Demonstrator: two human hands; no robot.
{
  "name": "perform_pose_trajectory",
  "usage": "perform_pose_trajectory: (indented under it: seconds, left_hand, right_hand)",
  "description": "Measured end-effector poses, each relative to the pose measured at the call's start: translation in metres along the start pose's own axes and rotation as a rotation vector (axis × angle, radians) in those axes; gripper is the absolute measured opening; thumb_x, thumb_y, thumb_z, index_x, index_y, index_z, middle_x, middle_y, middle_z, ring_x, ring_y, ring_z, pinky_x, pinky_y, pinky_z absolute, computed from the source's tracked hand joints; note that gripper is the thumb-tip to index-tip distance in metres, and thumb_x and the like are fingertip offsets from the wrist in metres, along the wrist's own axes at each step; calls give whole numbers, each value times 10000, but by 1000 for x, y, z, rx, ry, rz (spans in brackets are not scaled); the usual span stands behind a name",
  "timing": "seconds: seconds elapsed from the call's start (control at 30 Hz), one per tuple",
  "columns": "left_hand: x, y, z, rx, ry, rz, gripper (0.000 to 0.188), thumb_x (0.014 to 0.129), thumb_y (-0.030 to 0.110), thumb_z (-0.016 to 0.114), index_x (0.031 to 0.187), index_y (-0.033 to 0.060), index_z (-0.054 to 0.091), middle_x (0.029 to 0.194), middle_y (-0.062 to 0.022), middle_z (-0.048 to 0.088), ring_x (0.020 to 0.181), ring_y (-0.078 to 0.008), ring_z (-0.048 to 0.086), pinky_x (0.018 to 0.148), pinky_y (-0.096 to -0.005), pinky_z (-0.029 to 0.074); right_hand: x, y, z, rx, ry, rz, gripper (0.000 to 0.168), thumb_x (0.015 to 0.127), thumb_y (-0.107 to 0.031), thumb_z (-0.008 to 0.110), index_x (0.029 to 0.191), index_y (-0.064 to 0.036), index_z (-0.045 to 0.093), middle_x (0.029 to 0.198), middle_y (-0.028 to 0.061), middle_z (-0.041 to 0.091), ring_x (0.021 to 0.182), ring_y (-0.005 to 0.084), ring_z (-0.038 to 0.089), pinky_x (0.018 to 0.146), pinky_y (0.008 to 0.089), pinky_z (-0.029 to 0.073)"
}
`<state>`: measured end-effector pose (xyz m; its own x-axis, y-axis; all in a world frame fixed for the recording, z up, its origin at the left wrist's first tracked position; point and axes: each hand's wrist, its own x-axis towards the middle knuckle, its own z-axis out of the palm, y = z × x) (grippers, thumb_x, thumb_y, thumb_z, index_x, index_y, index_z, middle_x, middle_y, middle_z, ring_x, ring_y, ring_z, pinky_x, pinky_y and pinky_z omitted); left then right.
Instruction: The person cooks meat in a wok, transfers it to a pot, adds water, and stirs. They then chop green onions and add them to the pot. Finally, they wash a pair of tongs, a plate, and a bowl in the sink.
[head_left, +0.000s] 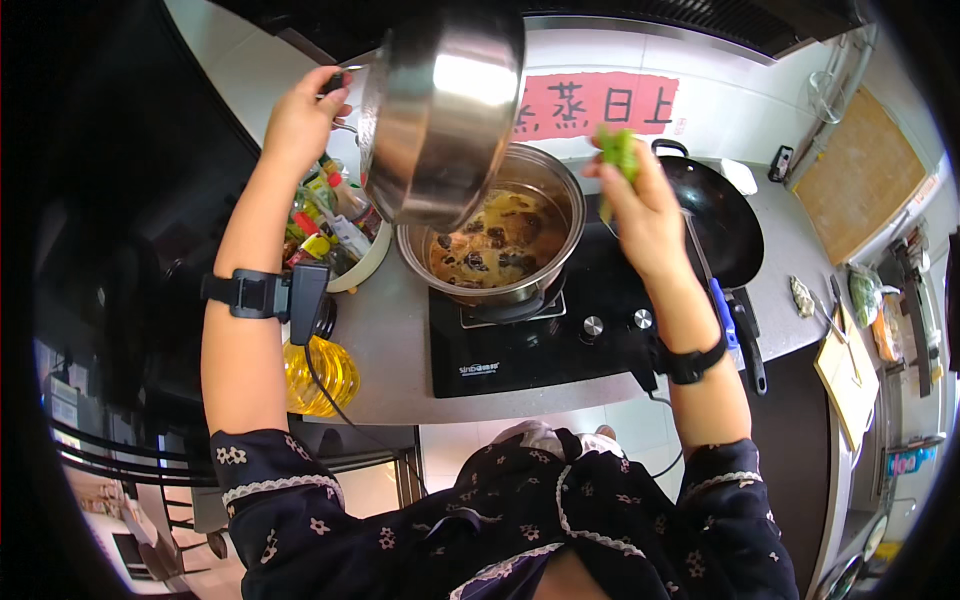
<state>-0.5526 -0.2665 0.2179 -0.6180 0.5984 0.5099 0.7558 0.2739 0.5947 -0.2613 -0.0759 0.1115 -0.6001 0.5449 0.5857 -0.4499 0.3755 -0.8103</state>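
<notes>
My left hand (304, 120) grips the black-sleeved wire handle of a steel pot or steamer tier (450, 112). That vessel is raised and tilted above a stainless-steel stockpot (574, 225), hiding part of its rim. Brown broth (502, 244) with dark pieces and foam lies in the stockpot, which stands on the black cooktop (525, 367). To the right of the stockpot, my right hand (641, 202) is closed around a bright green item (619, 154). Motion blur leaves it unclear whether this is a vegetable or a cloth.
A black wok (712, 217) holds a blue-handled utensil (722, 315) at right. On the left are a white tub (367, 270) of condiment bottles and a bottle of yellow oil (322, 379). A cutting board (847, 375) with a knife sits far right. Cables trail from both wrist devices.
</notes>
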Motion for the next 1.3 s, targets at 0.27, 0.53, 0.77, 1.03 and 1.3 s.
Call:
perform_pose_trajectory:
  seconds: [0.27,0.53,0.77,1.03,1.3]
  left_hand:
    - [-22,5,-12,-178,65,-122,214,888,61,555,1092,1,578,898,-44,629,752,-109,629,616,-236,483]
    - [-22,-14,18,97,-118,-101,221,895,40,524,1107,16,579,927,-46,621,758,-121,611,629,-241,476]
    - [-14,34,86,584,-282,129,224,852,175,577,1056,91,617,1016,-142,618,973,-339,571,834,-417,449]
    - [-16,49,133,712,-422,198,219,835,169,596,1043,127,650,1007,-110,612,968,-287,593,806,-400,477]
    - [-15,52,145,747,-452,189,223,829,170,602,1043,133,656,1021,-98,613,981,-272,591,810,-390,478]
  right_hand:
    - [11,53,41,-704,-629,249,676,828,-271,624,1351,51,344,1324,261,438,1237,339,430,1025,335,342]
    - [-50,-34,-55,-359,-191,297,274,887,-111,566,1131,10,587,1048,129,651,985,179,612,856,286,455]
    - [-119,-56,-100,-387,-74,430,245,872,-64,575,1104,11,601,1001,114,661,925,177,619,826,283,471]
    - [-152,-63,-111,-344,-25,500,284,878,-63,570,1154,7,581,1020,111,665,946,168,626,835,280,472]
    - [-162,-67,-112,-387,28,497,241,877,-73,577,1102,11,601,964,116,681,917,182,643,814,289,488]
